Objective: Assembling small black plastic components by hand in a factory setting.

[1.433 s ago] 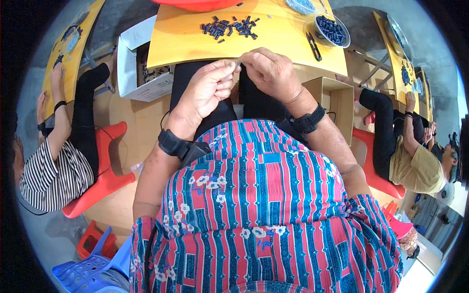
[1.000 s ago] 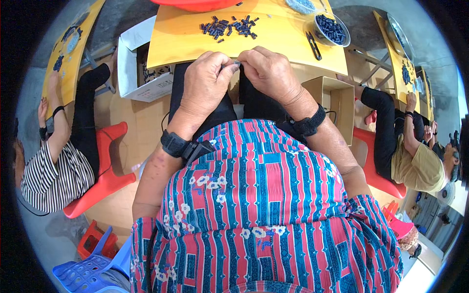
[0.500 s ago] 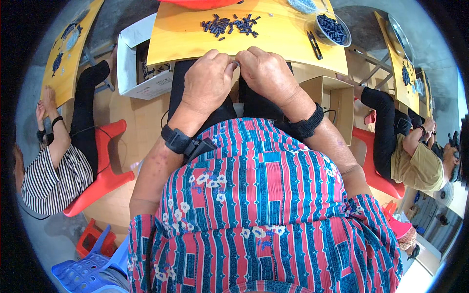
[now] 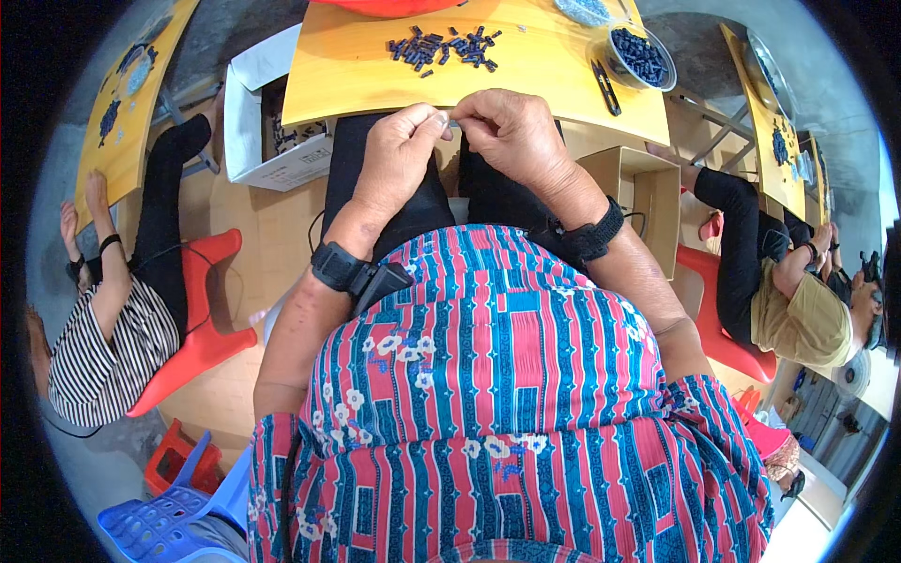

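While both hands come together just off the near edge of the yellow table (image 4: 343,84), the left hand (image 4: 402,155) and the right hand (image 4: 516,136) have their fingertips pinched on a small piece (image 4: 453,122) between them, over the person's lap; the fingers hide most of it, so its shape cannot be made out. Each wrist wears a black band. Beyond the hands, on the table, lies a loose scatter of short dark pieces (image 4: 422,49). To its right, a slim black hand tool (image 4: 605,89) lies beside a round clear tub (image 4: 673,75) filled with similar dark pieces, and pale blue bits (image 4: 584,10) sit farther back. A red rounded object (image 4: 389,7) stands at the far side. Below table height, a white carton (image 4: 246,89) is on the left and a brown carton (image 4: 659,220) on the right.
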A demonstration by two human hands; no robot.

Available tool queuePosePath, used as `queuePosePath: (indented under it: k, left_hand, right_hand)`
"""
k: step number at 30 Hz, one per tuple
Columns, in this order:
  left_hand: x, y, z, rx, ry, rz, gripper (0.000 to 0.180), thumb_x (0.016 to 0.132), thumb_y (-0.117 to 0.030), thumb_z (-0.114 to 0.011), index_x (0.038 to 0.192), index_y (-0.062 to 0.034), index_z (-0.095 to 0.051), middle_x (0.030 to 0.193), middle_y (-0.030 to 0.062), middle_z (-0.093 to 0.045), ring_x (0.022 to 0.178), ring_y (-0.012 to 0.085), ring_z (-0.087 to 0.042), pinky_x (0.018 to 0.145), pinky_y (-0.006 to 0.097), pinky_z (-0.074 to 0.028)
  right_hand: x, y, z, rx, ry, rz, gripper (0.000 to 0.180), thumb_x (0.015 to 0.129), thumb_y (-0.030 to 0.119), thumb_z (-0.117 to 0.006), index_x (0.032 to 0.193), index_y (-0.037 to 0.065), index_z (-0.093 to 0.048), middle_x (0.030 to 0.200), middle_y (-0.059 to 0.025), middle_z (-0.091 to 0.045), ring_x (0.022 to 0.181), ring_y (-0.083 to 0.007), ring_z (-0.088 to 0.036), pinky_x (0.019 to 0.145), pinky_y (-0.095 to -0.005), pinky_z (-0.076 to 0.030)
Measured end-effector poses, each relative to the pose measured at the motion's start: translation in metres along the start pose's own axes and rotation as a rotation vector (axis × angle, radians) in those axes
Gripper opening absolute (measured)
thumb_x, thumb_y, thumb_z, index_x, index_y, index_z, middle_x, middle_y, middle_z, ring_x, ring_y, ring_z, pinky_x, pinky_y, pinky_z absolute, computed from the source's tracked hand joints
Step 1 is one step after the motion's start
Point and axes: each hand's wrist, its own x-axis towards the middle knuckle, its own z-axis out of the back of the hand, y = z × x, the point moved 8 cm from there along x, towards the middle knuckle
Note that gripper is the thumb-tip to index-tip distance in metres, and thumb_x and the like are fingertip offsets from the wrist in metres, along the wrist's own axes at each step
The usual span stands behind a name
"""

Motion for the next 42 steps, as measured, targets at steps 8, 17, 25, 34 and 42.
queuePosePath:
  k: [8, 17, 25, 34, 42]
  left_hand:
    - [-0.006, 0.014, -0.013, -0.376, 0.133, 0.213, 0.031, 0.100, -0.031, -0.047, 0.084, -0.0060, -0.057, 0.061, -0.0102, -0.030, 0.052, -0.0003, -0.025, 0.045, 0.018, -0.022]
    - [-0.001, -0.003, -0.004, -0.147, 0.109, -0.039, 0.027, 0.099, -0.026, -0.049, 0.081, -0.0070, -0.056, 0.067, -0.0077, -0.043, 0.054, 0.0007, -0.030, 0.047, 0.018, -0.024]
    - [-0.002, -0.029, 0.003, 0.081, 0.058, -0.250, 0.020, 0.095, -0.016, -0.053, 0.083, 0.0008, -0.055, 0.073, 0.0064, -0.053, 0.074, 0.0175, -0.054, 0.070, 0.030, -0.045]
    - [-0.006, -0.046, 0.002, 0.411, 0.057, -0.396, 0.007, 0.087, -0.009, -0.059, 0.085, -0.0018, -0.059, 0.078, 0.0139, -0.053, 0.071, 0.0318, -0.055, 0.065, 0.035, -0.045]
    - [-0.002, -0.035, 0.002, 0.369, 0.009, -0.338, 0.015, 0.089, -0.012, -0.056, 0.082, 0.0007, -0.056, 0.073, 0.0139, -0.051, 0.068, 0.0291, -0.054, 0.064, 0.034, -0.044]
  right_hand:
    - [-0.007, -0.021, -0.013, 0.498, 0.189, -0.364, 0.010, 0.088, 0.007, -0.062, 0.093, -0.002, -0.066, 0.073, -0.0015, -0.066, 0.061, -0.0065, -0.063, 0.057, -0.0202, -0.051]
    - [-0.002, -0.012, -0.009, 0.452, 0.181, -0.287, 0.009, 0.089, 0.008, -0.060, 0.093, 0.000, -0.063, 0.068, -0.0009, -0.063, 0.058, -0.0063, -0.060, 0.055, -0.0206, -0.049]
    - [0.000, -0.009, -0.006, 0.331, 0.204, -0.295, 0.015, 0.092, 0.014, -0.058, 0.092, 0.000, -0.064, 0.066, -0.0026, -0.062, 0.056, -0.0085, -0.061, 0.054, -0.0231, -0.049]
    - [-0.007, -0.016, -0.015, 0.295, 0.355, -0.399, 0.016, 0.089, 0.012, -0.057, 0.090, 0.000, -0.067, 0.066, -0.0034, -0.063, 0.055, -0.0093, -0.061, 0.056, -0.0233, -0.051]
    - [0.002, 0.000, -0.002, 0.027, 0.089, -0.062, 0.012, 0.080, 0.006, -0.057, 0.081, 0.001, -0.068, 0.066, -0.0113, -0.065, 0.059, -0.0192, -0.065, 0.058, -0.0307, -0.052]
